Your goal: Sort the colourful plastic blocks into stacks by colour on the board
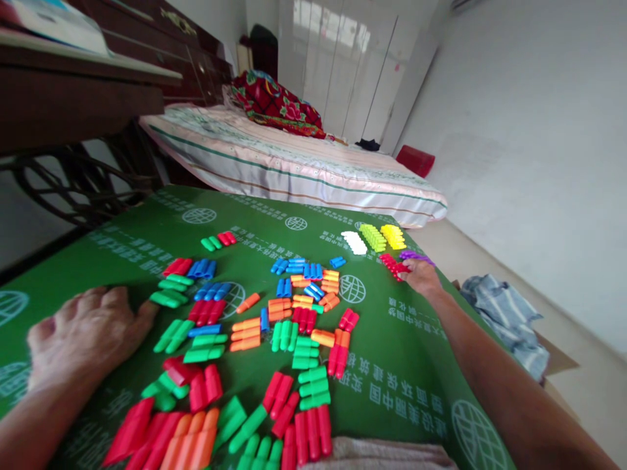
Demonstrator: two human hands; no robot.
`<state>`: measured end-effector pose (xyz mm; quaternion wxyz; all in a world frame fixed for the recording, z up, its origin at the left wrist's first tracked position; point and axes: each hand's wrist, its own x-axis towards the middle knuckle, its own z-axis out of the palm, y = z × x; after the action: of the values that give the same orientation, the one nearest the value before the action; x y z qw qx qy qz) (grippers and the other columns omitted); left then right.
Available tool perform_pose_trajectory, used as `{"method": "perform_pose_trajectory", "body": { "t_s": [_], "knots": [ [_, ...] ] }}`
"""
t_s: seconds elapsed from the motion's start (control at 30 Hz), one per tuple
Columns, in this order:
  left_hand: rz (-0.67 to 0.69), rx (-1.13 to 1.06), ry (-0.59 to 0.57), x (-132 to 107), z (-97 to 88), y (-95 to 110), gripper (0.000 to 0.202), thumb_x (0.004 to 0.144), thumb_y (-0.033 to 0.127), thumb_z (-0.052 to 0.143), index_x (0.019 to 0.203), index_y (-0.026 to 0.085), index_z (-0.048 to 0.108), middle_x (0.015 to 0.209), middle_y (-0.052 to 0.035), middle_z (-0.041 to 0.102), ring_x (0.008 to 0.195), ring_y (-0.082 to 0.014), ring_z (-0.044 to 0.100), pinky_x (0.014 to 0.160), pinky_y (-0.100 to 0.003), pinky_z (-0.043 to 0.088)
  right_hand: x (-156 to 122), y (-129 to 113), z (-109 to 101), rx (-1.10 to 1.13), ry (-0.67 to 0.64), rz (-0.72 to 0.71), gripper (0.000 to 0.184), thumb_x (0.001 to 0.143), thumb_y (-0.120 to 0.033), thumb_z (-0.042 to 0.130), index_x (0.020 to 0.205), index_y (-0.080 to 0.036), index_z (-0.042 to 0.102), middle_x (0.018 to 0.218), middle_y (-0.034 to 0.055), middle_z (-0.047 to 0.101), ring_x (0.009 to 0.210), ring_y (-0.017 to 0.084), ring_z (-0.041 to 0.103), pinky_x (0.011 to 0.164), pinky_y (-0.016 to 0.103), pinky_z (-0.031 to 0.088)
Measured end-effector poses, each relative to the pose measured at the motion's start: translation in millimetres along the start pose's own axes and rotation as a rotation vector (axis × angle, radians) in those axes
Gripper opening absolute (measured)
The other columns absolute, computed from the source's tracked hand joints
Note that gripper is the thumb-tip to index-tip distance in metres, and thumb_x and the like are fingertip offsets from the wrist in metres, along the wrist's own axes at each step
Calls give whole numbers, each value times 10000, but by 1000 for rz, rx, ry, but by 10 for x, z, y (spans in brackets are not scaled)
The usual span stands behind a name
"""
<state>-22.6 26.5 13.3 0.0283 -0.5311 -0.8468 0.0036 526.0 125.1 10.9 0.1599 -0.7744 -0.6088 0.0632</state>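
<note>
Left hand (85,333): lay palm down on the green mat (401,372), fingers loosely spread, nothing held.
Right hand (421,277): stretched far out to the mat's right edge, fingertips on the red pieces (393,264). Couldn't tell whether it gripped them or only touched.
Red pieces: a small cluster on the mat, right at the right fingertips.
Purple pieces (416,256): just beyond the right hand, touching or nearly touching the fingers.
Sorted rows: white row (353,242), lime row (373,237) and yellow row (392,235) sat side by side, just past the right hand.
Green pieces (169,294): stacked just beside the left thumb.
Mixed pile (274,339): red, green, orange and blue pieces scattered between the two hands.
Bed (294,163): well beyond both hands.
</note>
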Motion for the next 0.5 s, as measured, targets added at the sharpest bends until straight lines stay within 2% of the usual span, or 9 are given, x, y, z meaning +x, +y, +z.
{"method": "perform_pose_trajectory", "body": {
  "t_s": [0.2,0.37,0.5],
  "knots": [
    [7,5,-6,20,6,4,764,810,583,22,1180,103,487,1309,-202,438,1230,-370,401,991,-533,381,12,9,17,25,-3,5,273,771,-287,661,1031,-217,704,1058,66,736,980,237,683,841,328,512],
    [22,-1,4,71,59,-38,749,818,587,69,1205,91,475,1343,-215,413,1245,-390,380,994,-555,376,42,29,32,37,1,16,305,772,-294,666,1070,-235,686,1093,53,726,1034,224,666,874,329,503],
    [36,-6,-3,69,79,-59,730,834,577,71,1183,82,481,1331,-229,414,1240,-404,381,991,-568,375,71,39,23,42,1,18,306,777,-312,670,1073,-235,691,1064,41,733,982,206,681,866,310,498]
  ]
}}
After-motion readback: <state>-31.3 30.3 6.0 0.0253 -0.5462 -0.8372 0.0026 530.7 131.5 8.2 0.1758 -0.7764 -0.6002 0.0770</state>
